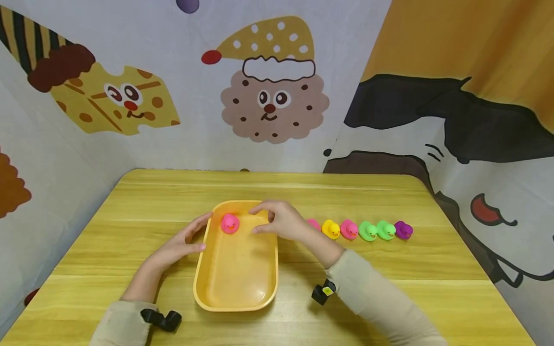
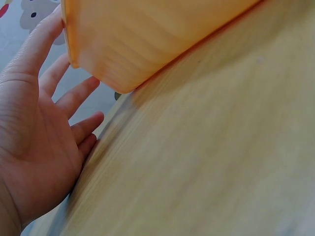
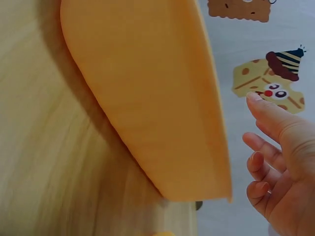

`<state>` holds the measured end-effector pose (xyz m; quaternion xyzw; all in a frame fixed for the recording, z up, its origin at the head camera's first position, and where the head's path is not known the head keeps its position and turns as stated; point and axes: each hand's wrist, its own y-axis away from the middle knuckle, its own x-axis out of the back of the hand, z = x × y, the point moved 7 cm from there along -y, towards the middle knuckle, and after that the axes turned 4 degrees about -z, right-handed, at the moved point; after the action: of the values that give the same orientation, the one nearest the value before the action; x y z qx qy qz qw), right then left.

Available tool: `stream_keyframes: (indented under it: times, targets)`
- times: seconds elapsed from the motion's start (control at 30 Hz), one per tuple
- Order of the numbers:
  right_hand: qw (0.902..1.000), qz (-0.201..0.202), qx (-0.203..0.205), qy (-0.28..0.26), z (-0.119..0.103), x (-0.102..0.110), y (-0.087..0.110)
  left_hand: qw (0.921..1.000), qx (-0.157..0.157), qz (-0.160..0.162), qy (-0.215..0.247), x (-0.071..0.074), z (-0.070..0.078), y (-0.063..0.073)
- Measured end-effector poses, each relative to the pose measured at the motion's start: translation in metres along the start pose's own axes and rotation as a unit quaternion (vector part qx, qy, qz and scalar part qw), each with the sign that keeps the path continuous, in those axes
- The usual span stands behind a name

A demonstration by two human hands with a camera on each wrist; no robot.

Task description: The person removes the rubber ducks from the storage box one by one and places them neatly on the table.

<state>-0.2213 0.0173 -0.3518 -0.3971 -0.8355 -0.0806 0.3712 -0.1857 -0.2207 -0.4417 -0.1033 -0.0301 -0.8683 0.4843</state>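
Note:
An orange plastic tub (image 1: 236, 307) stands on the table, with one pink toy duck (image 1: 230, 224) inside near its far left corner. My left hand (image 1: 182, 245) rests its thumb and fingers against the tub's left side; in the left wrist view the fingers (image 2: 81, 96) are loosely extended. Over the tub's far right rim hovers my right hand (image 1: 281, 221), thumb and index finger apart, holding nothing. To the right lies a row of toy ducks: a pink duck (image 1: 314, 224) partly hidden by my right hand, a yellow duck (image 1: 331, 229), another pink duck (image 1: 349, 229), green ducks (image 1: 368, 231) and a purple duck (image 1: 404, 230).
The wooden table (image 1: 372, 269) has its far edge against a wall cloth (image 1: 190, 154) printed with cartoon figures. A curtain-like printed cloth (image 1: 497, 144) hangs along the right side. Black camera mounts (image 1: 162, 319) sit on both wrists.

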Motion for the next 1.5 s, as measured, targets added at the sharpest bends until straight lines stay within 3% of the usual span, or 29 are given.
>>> stream_keyframes:
  times: [0.6, 0.83, 1.23, 1.5]
  targets:
    - [0.9983, -0.052, -0.024, 0.016, 0.009, -0.032, -0.03, 0.9999, 0.007, -0.001, 0.009, -0.001, -0.003, 0.0]
    - [0.9969, -0.061, -0.005, 0.05, 0.006, -0.04, -0.044, 1.0, 0.007, 0.0, 0.007, 0.0, -0.002, -0.001]
    - [0.9926, -0.074, -0.065, 0.071, 0.011, -0.051, -0.055, 1.0, 0.005, -0.002, 0.006, 0.0, -0.002, 0.0]
    - [0.9912, -0.077, -0.077, 0.075, 0.016, -0.059, -0.059, 1.0, 0.008, -0.001, 0.003, -0.001, -0.002, 0.0]
